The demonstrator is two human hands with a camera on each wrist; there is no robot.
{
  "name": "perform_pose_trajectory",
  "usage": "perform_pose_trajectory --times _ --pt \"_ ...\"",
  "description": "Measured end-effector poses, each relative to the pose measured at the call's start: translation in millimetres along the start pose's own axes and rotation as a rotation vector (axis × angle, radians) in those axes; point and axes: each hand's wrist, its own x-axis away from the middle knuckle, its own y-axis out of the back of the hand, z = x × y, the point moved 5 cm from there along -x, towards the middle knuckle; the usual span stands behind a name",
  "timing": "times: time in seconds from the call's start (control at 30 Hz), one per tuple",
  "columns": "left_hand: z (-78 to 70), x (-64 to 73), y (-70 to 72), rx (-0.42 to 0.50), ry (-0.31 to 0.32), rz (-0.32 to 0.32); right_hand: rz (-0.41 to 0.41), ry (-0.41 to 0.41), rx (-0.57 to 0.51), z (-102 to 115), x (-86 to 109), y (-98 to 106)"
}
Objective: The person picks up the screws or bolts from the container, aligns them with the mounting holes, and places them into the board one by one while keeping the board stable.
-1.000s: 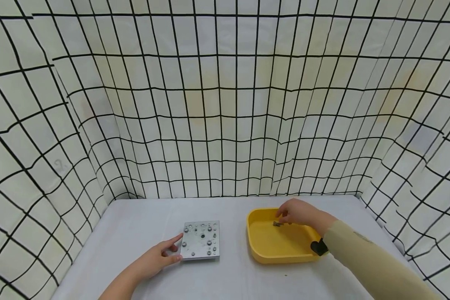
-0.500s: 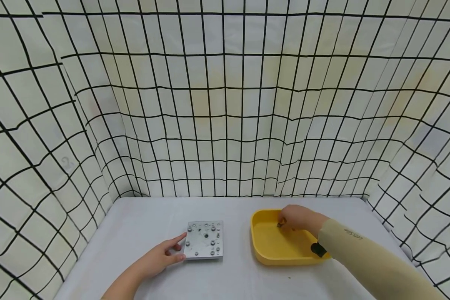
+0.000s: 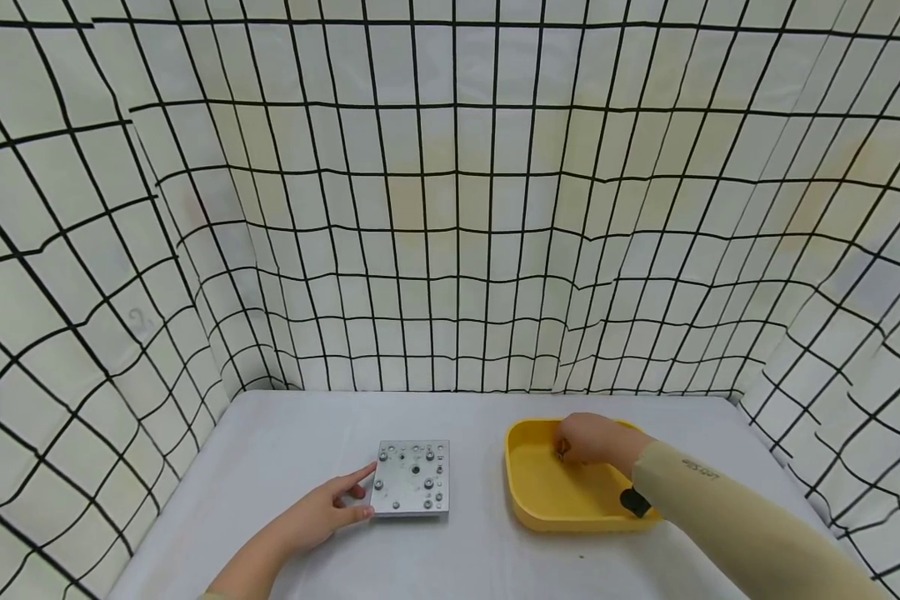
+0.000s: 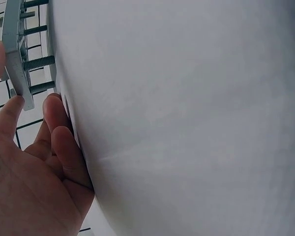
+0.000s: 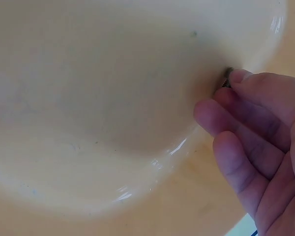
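Tho in R fingers [image 5: 236, 130], screw [image 5: 225, 83] unclear

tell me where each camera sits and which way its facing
Head: on the head, facing forward and down at metal plate and yellow tray; left hand, right hand, forearms.
Left wrist: on that wrist, facing white tabletop and the plate's threaded rods; part of the left hand shows.
Right wrist: on that wrist, facing into the tray; the right hand shows, pinching a small threaded piece.
Head and left wrist share the plate.
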Motion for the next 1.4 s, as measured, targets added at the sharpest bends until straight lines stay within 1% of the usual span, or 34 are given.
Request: perform_pose_trajectory --times 0.13,0.23,0.43,0.73,0.9,0.97,1.13,1.2,1.4 --pt "-1.1 0.4 -0.8 0.001 -0.003 0.011 0.005 0.007 0.019 -2 -2.0 -2" --pt "-1.7 0.8 -1.2 0.005 -0.011 0.014 -0.001 0.027 0.042 -2 -2.6 -4" --pt "-2.1 1.1 -1.7 0.007 -0.016 0.016 -0.003 0.051 0.054 -1 -2.9 -5" --pt "-2.8 0.5 -2.8 0.009 -0.003 0.013 -0.009 0.074 0.082 0 -3.8 -8" --pt "-3.2 0.9 -2.2 0.009 0.02 0.003 -0.016 0.077 0.089 2 -4.0 -4" --pt "-2.8 0.6 -1.8 0.008 0.027 -0.001 -0.019 0.058 0.076 3 -2.5 -1" --pt "-1.7 0.1 -0.9 0.003 0.029 -0.006 -0.041 -0.02 -0.053 2 5.9 9" --pt "-1.5 0.3 -0.7 -0.003 0.03 -0.009 -0.056 -0.026 -0.121 2 9.6 14" --pt "-0.9 -1.4 -1.2 -0.02 0.037 -0.011 -0.11 0.002 -0.293 -3 24.8 21"
